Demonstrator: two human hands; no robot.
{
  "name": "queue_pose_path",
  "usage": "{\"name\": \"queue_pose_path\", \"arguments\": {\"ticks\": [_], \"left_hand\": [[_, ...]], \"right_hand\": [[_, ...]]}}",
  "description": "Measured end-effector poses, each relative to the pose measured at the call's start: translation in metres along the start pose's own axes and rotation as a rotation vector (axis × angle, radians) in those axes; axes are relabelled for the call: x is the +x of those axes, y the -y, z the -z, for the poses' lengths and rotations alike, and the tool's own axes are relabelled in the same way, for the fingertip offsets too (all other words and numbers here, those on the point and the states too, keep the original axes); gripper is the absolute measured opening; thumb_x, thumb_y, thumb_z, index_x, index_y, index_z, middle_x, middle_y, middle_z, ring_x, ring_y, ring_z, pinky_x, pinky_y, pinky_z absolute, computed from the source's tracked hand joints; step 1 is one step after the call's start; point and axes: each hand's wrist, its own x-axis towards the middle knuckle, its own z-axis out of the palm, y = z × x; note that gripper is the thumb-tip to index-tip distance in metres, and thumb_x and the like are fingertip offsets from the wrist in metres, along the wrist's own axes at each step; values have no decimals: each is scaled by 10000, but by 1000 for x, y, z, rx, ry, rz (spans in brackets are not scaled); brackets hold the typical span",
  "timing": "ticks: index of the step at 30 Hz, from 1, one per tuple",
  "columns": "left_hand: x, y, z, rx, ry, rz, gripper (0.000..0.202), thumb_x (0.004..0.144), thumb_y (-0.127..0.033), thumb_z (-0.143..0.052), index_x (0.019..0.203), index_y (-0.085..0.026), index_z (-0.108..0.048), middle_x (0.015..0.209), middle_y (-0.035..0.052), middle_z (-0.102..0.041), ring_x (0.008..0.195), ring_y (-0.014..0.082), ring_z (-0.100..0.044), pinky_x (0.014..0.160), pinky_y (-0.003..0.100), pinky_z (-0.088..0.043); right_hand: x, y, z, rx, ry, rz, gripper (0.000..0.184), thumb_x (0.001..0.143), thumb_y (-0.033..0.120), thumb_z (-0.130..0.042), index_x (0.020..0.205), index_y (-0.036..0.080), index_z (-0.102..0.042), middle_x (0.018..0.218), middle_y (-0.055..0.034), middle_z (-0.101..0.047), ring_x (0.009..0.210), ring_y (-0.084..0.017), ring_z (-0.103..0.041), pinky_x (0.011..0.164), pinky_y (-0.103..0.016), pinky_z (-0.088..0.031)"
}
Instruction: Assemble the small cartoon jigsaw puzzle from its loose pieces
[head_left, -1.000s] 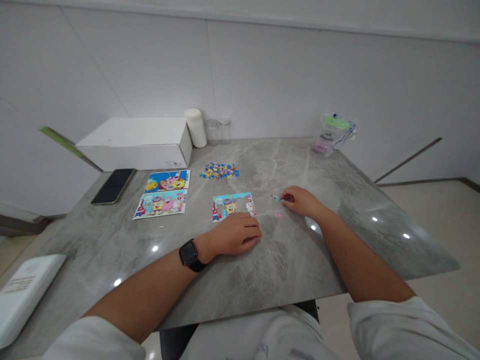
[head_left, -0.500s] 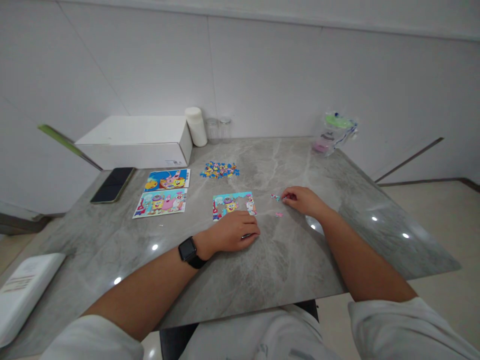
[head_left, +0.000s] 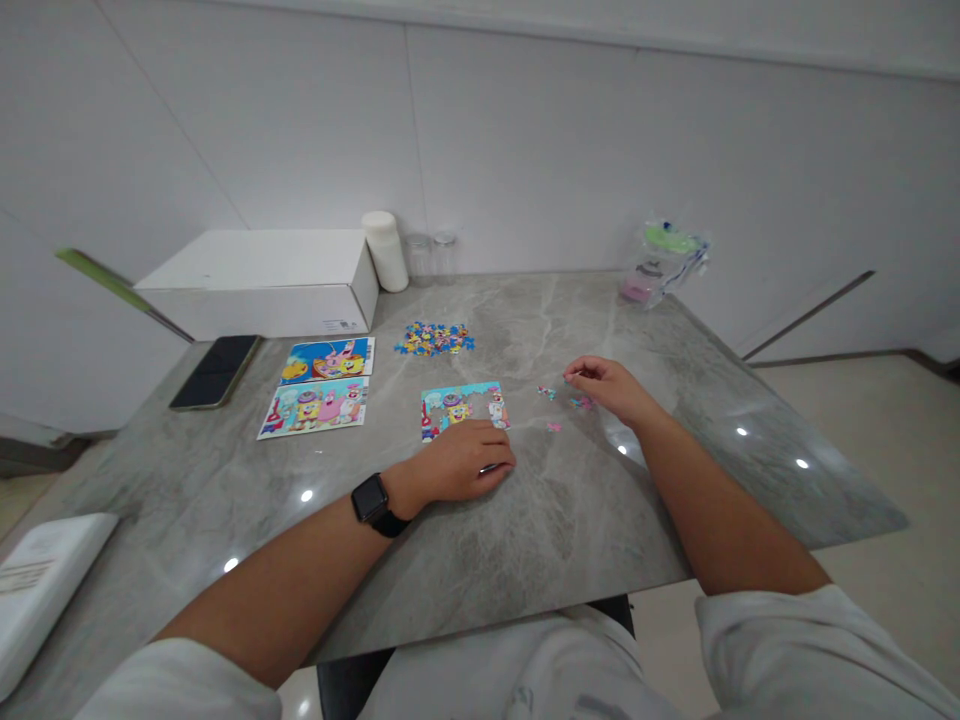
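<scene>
A partly assembled jigsaw puzzle (head_left: 456, 402) with cartoon figures lies at the middle of the table, with gaps in its picture. My left hand (head_left: 469, 460) rests over its lower edge, fingers curled together. A small dark, shiny thing shows at those fingers, too small to name. To the right, my right hand (head_left: 606, 385) hovers just above the table with thumb and fingertips drawn together; whatever they hold is too small to make out. Below its fingers are loose puzzle pieces (head_left: 582, 402). Nearby lie a small cluster of pieces (head_left: 547, 392) and a pink piece (head_left: 553, 427).
A pile of puzzle pieces (head_left: 435, 338) lies farther back. Two picture cards (head_left: 315, 408) and a phone (head_left: 216, 372) lie left. Behind stand a white box (head_left: 259, 285), a white bottle (head_left: 386, 252) and two glasses (head_left: 444, 258). A plastic bag (head_left: 664, 265) sits back right.
My right hand has lifted slightly up and away from the small cluster, uncovering loose pieces beneath it. My left hand stays in place. The view has shifted slightly.
</scene>
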Motion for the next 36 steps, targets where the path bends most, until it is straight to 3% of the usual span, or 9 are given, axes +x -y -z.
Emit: {"name": "queue_pose_path", "arguments": {"ticks": [7,16,22,29,36], "left_hand": [[0,-1,0,-4,6,4,222,1056,-259,-536,1049,-191,-748,1021,78,-749,961,213,-672,881,356,-489],[0,0,0,-6,12,3,227,1060,-258,-527,1039,-192,-744,1003,80,-745,948,209,-671,871,351,-487],[-1,1,-1,-7,15,-2,220,1059,-260,-530,1044,-197,-741,997,75,-745,946,208,-675,874,360,-489],[0,2,0,-16,28,-1,211,1050,-248,-539,1047,-199,-743,977,70,-752,940,212,-674,884,364,-485],[0,1,0,-14,34,5,220,1051,-252,-537,1040,-194,-749,969,74,-755,929,212,-670,877,356,-485]], "right_hand": [[1,-3,-1,129,40,-51,418,697,547,-845,925,215,-730,730,2,-644,621,-133,-547,522,-252,-423],[0,1,-3,93,90,-49,395,698,500,-828,940,206,-724,805,-22,-716,635,-125,-560,525,-239,-414],[-3,7,-5,-15,127,-45,336,735,482,-779,932,214,-737,761,-7,-691,636,-131,-555,554,-248,-406],[-2,-3,-20,-119,167,61,333,758,501,-755,931,217,-752,753,-5,-705,691,-154,-615,651,-272,-468],[-7,-7,-40,-320,171,165,105,841,312,-707,903,240,-751,798,-13,-763,709,-168,-680,683,-279,-507]]}}
